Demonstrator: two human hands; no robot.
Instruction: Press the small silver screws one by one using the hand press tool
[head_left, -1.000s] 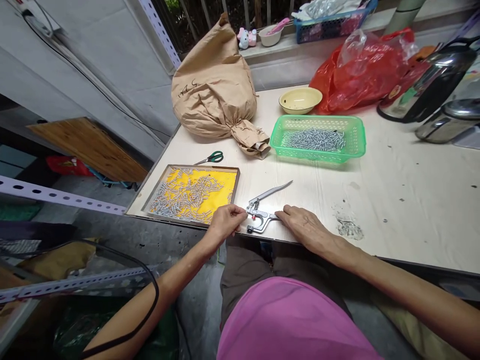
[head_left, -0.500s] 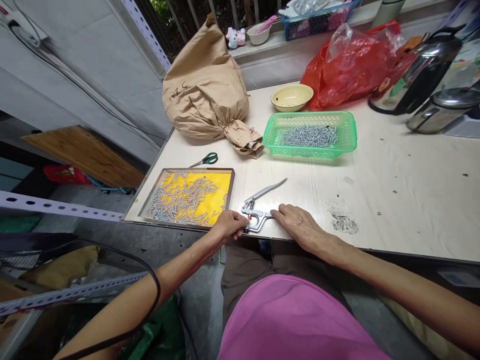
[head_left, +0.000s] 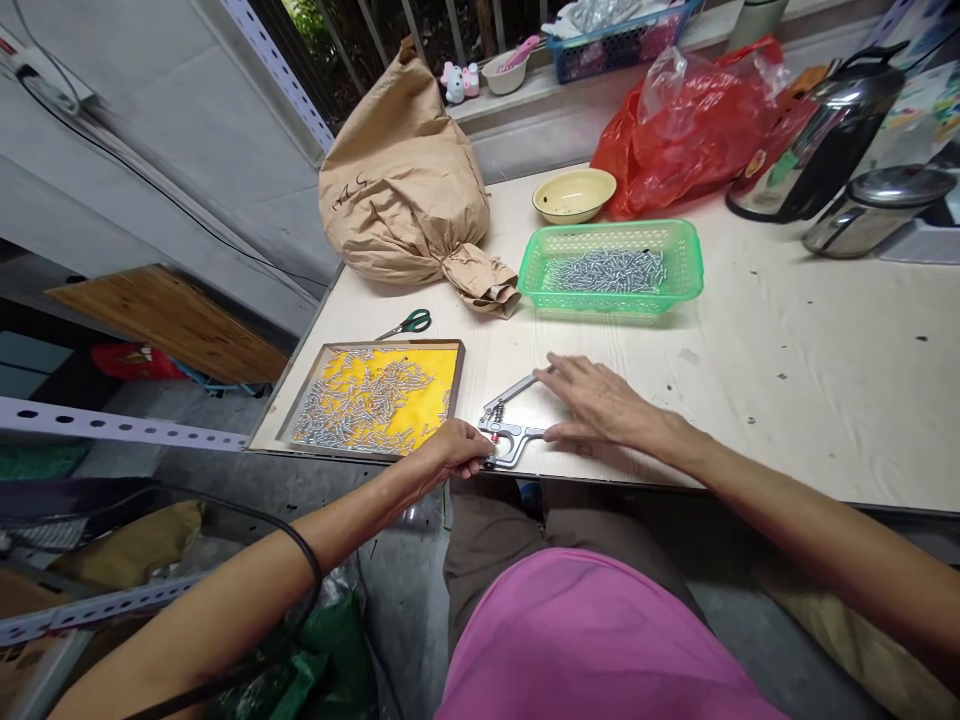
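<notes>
A pair of silver hand-press pliers (head_left: 510,432) with a small spring between its handles lies at the table's front edge, handles apart. My left hand (head_left: 459,450) is closed in a pinch at its jaw, beside a small red part; what the fingertips hold is too small to make out. My right hand (head_left: 600,400) spans the two handles, its fingers over the end of the upper one and its thumb against the lower one. Left of the pliers is a shallow tray (head_left: 459,385) with a yellow bottom, strewn with many small silver metal pieces (head_left: 382,395).
A green plastic basket (head_left: 686,262) of similar metal pieces stands behind the pliers. Scissors (head_left: 412,322) lie behind the tray. Farther back are a brown paper sack (head_left: 405,190), a cream bowl (head_left: 574,195), a red plastic bag (head_left: 690,135) and a kettle (head_left: 840,150).
My right hand has moved up from pinching the lower handle and spread across both handles. My left hand stays at the jaw. The whole view has shifted slightly.
</notes>
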